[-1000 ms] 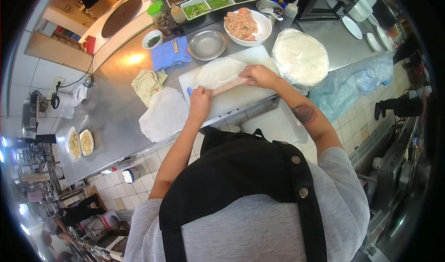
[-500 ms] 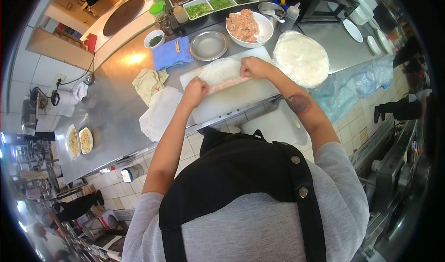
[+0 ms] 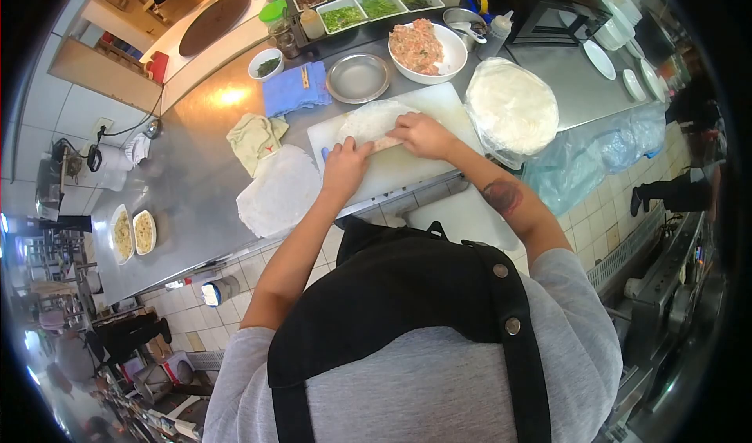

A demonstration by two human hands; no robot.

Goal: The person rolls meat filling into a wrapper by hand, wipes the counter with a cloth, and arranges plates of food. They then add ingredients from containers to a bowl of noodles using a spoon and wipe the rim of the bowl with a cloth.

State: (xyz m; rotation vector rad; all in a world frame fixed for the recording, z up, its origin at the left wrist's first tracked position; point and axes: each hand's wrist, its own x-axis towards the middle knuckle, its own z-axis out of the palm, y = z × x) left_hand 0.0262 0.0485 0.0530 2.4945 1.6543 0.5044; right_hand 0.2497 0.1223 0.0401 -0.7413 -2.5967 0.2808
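A thin round white wrapper sheet (image 3: 368,119) lies on the white cutting board (image 3: 415,161). Along its near edge runs a pinkish filled roll (image 3: 382,144). My left hand (image 3: 347,165) grips the roll's left end, its fingers curled over it. Closer to the middle, my right hand (image 3: 421,135) pinches the roll's right part. A short gap separates the two hands, and the roll shows there. What lies beneath my fingers is hidden. A stack of white wrappers (image 3: 513,106) in plastic sits to the right of the board, and more white sheets (image 3: 282,191) lie to its left.
Behind the board stand a white bowl (image 3: 450,55) of minced meat and a round metal dish (image 3: 357,79). A blue cloth (image 3: 296,89) and a pale cloth (image 3: 256,141) lie to the left. Topping trays (image 3: 342,16) line the back. Two filled dishes (image 3: 145,232) sit far left.
Both hands have moved inward, closer together along the roll. The roll's right end has been folded or covered, and my left hand's fingers now lie over the left end.
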